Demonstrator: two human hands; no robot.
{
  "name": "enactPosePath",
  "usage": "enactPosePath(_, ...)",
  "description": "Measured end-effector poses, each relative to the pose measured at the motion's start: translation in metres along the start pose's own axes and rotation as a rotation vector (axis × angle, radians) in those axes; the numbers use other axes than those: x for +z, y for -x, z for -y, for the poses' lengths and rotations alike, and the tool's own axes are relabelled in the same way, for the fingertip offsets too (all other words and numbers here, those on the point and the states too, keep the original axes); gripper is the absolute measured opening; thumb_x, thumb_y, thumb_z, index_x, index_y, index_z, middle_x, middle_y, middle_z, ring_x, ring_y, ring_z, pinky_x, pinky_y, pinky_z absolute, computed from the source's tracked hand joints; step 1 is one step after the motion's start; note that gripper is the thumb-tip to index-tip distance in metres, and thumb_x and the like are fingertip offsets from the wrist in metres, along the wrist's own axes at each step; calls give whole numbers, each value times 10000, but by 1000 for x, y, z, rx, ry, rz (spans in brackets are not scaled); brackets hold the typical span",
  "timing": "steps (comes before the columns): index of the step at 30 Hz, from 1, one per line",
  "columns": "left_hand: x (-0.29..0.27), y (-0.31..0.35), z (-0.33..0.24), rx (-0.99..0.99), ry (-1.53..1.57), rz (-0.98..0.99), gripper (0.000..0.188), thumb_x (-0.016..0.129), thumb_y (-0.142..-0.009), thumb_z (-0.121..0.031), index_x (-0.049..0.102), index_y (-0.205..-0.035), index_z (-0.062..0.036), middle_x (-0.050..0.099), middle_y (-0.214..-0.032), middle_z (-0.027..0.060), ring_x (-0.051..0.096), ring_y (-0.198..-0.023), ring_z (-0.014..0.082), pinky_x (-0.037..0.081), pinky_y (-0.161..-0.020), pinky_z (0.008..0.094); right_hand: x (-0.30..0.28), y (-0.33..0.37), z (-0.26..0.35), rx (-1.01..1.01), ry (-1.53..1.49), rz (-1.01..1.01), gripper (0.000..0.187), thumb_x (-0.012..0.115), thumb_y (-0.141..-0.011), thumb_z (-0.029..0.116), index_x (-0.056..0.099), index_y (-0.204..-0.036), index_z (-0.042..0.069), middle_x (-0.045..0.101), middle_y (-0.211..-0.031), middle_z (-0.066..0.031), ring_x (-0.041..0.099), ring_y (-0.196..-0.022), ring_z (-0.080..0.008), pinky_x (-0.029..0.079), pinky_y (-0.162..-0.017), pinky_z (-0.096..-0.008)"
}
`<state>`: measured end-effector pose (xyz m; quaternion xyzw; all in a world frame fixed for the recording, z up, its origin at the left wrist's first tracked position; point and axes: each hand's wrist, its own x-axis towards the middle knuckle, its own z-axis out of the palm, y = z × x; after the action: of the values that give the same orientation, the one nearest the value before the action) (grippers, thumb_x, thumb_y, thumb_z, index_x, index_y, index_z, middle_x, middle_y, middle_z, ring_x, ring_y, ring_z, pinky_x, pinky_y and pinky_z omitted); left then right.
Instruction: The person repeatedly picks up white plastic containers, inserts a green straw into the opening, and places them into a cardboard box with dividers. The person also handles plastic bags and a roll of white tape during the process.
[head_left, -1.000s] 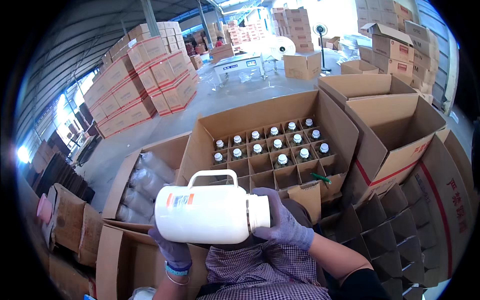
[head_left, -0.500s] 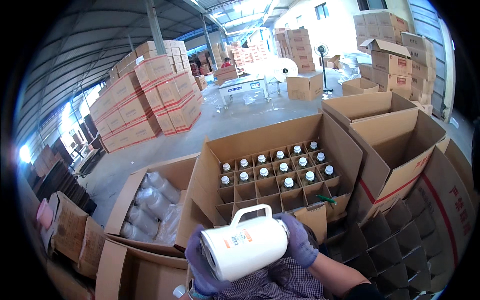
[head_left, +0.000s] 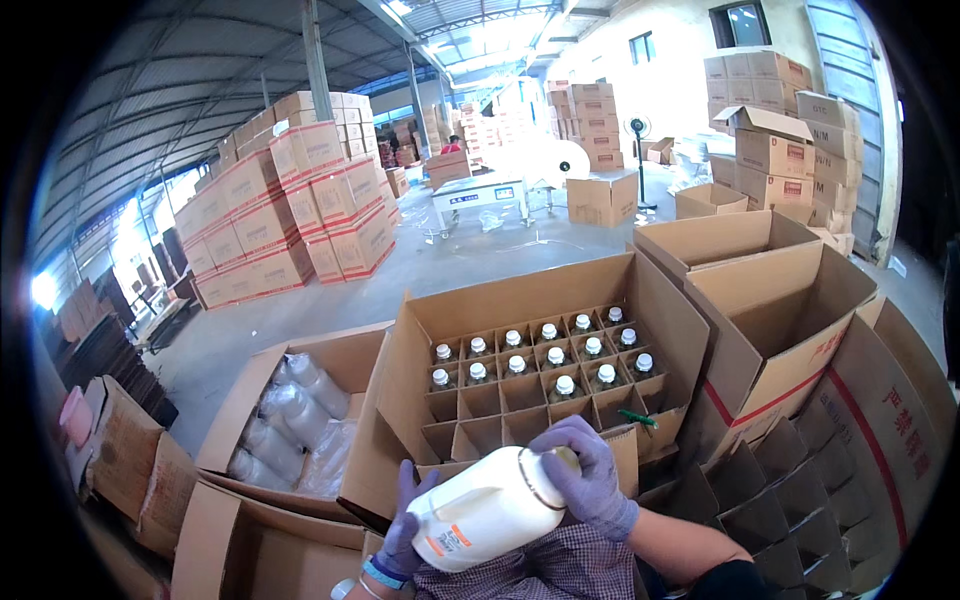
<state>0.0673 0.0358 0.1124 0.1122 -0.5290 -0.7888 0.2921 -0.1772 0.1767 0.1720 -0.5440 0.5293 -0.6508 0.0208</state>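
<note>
Before my lap, a white plastic jug [head_left: 480, 515] with a moulded handle and an orange-and-black printed label lies tilted, its neck end up to the right. My left hand [head_left: 402, 532], in a purple glove, is closed around its base end. At the neck, my gloved right hand [head_left: 592, 482] wraps its fingers over the top; whether a cap is under them is hidden. Just beyond stands a cardboard carton [head_left: 520, 299] with dividers. Several white-capped clear bottles [head_left: 555, 358] fill its far cells, while the near cells hold none. A green pen-like object [head_left: 637, 418] rests on the dividers.
To the left, an open box [head_left: 225, 445] holds white bottles [head_left: 306, 413] and clear plastic. A box [head_left: 205, 520] stands at near left. Open cartons [head_left: 770, 300] and loose dividers [head_left: 770, 480] crowd the right. Carton stacks [head_left: 330, 190], a machine table [head_left: 480, 197] and a fan [head_left: 638, 150] stand farther off.
The jug has rolled and tilted: its handle, upright before, now faces away and its neck end is raised. My right hand has shifted over the neck, and my left hand has moved around the base.
</note>
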Motion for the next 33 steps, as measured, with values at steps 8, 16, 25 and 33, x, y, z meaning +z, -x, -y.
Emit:
enactPosePath(8,12,12,-29,286,-661,135,1633,919,-517,-675,-162,-1593,-91,206,-1623,178,321,-1467,342,292,-1191,496,6,55,-73,286,84,33,505,843,-670,203,632,-1110,76,652,-1066,-140,618,-1014,-360,512,-913,-436)
enactPosePath(16,46,5,15,580,-29,-369,1294,857,-658,-602,175,-1598,-31,319,-1593,174,372,-1447,340,375,-1157,500,4,0,-11,429,-461,-201,143,650,-895,62,697,-1027,34,645,-1011,-90,632,-930,-156,516,-845,-307)
enactPosePath(25,-8,6,54,45,-131,-33,1087,705,-750,-644,282,-1543,-33,444,-1498,170,504,-1330,335,451,-1093,498,-13,25,75,-745,323,599,484,689,-837,222,591,-1299,112,606,-1204,-118,633,-999,-300,521,-923,-421)
enactPosePath(33,26,36,-57,683,-1227,-145,1150,864,-613,-577,369,-1470,8,556,-1306,190,577,-1201,364,476,-1004,511,-1,28,-40,146,29,394,470,525,-1023,285,476,-1379,-18,561,-1326,-187,562,-1245,-325,430,-1074,-390)
